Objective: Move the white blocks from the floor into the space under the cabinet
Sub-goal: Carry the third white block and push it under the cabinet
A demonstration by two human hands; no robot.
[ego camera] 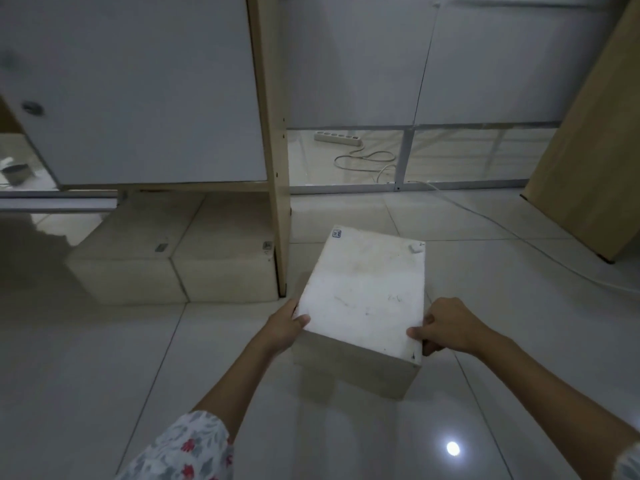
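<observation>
Both hands, left hand and right hand, grip the near corners of a scuffed white block over the tiled floor; beyond, two blocks sit under the cabinet.

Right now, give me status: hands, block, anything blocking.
Both hands, left and right, gripping white block. Two blocks already under cabinet. Side panel between held block and gap.

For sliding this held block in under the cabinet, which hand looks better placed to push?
Likely the right hand. It grips the white block on the side away from the cabinet, so it can push leftward; the left hand sits between.
</observation>
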